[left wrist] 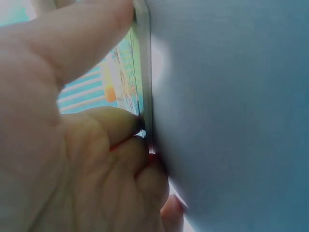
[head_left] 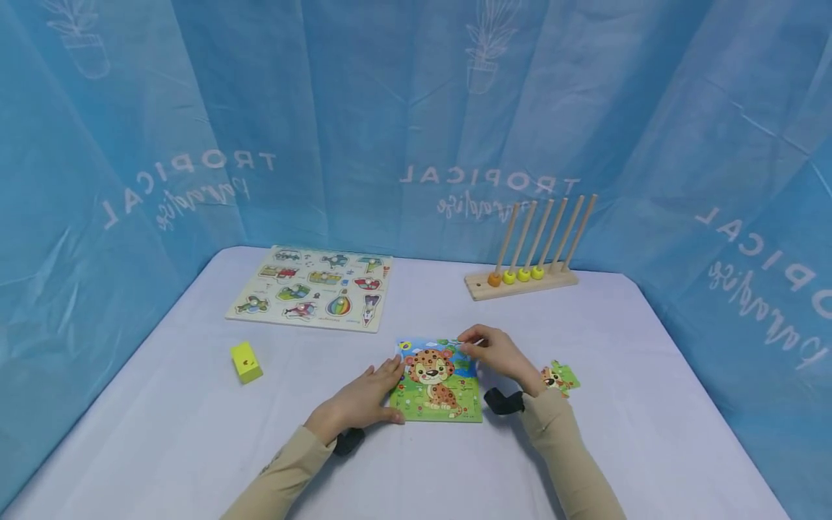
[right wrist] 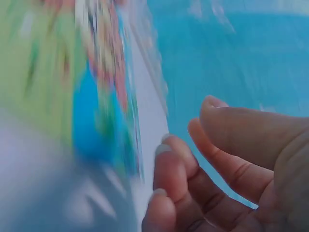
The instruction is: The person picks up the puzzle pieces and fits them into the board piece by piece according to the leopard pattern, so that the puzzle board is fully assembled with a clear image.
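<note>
A leopard jigsaw puzzle [head_left: 445, 393] lies flat on the table in front of me, its picture filling the board. Along its left side rests my left hand [head_left: 364, 397], fingertips near the upper left edge and thumb at the lower left corner. The left wrist view shows that thumb and the fingers against the board's thin edge. My right hand [head_left: 497, 354] hovers by the upper right corner with loosely bent fingers [right wrist: 169, 171]. Nothing shows between its thumb and fingers in the right wrist view. Beside the right wrist lies a small leopard-and-green puzzle part [head_left: 562, 377], partly covered by the sleeve.
A peg board with vehicle pictures [head_left: 315, 289] lies at the back left. In front of it sits a yellow block [head_left: 246, 362]. A wooden stacking rack [head_left: 520, 287] with upright rods and several beads stands at the back right. Blue curtain [head_left: 364, 130] surrounds the table.
</note>
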Demonstrator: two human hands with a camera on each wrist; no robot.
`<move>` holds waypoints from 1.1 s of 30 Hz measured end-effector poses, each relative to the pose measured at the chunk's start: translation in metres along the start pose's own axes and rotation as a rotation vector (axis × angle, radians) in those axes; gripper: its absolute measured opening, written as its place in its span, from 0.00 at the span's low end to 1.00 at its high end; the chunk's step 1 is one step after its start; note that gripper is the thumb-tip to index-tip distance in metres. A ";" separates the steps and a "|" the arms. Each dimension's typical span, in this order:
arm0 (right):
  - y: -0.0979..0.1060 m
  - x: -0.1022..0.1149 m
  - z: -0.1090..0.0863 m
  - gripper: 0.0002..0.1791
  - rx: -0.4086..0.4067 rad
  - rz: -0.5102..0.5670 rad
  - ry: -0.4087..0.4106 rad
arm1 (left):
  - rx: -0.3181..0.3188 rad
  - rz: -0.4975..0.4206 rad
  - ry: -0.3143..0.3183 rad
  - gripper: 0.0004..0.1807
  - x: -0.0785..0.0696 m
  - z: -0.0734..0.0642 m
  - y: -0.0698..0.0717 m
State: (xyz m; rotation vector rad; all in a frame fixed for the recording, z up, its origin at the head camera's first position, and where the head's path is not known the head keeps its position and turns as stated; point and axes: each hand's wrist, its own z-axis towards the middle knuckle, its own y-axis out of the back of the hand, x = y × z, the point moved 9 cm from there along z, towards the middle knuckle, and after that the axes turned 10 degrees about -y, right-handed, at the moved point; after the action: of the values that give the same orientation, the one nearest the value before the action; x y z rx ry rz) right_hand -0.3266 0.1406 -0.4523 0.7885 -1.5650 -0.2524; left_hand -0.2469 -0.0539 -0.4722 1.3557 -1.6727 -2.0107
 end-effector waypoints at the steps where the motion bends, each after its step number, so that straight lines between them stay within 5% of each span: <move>1: 0.011 -0.009 -0.002 0.13 -0.022 0.000 -0.020 | 0.003 0.002 0.001 0.51 0.000 0.000 0.000; 7: 0.065 -0.063 -0.024 0.17 -0.116 -0.014 -0.127 | 0.011 0.004 0.006 0.51 0.001 -0.001 0.001; 15: 0.112 -0.104 -0.056 0.20 -0.181 -0.064 -0.200 | 0.003 -0.005 0.009 0.50 0.001 -0.002 0.002; 19: 0.112 -0.108 -0.068 0.25 -0.104 -0.106 -0.204 | 0.002 -0.015 0.018 0.50 0.002 -0.002 0.002; 24: 0.097 -0.095 -0.073 0.34 -0.002 -0.203 -0.099 | 0.002 -0.014 0.024 0.50 0.002 -0.002 0.002; 33: 0.081 -0.087 -0.038 0.24 -0.099 -0.290 -0.209 | -0.002 -0.027 0.004 0.50 0.000 0.001 0.001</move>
State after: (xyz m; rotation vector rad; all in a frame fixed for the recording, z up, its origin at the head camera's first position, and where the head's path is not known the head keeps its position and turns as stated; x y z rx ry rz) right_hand -0.3215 0.2644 -0.4669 0.9339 -1.6151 -0.6368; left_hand -0.2477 -0.0538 -0.4711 1.3885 -1.6592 -2.0217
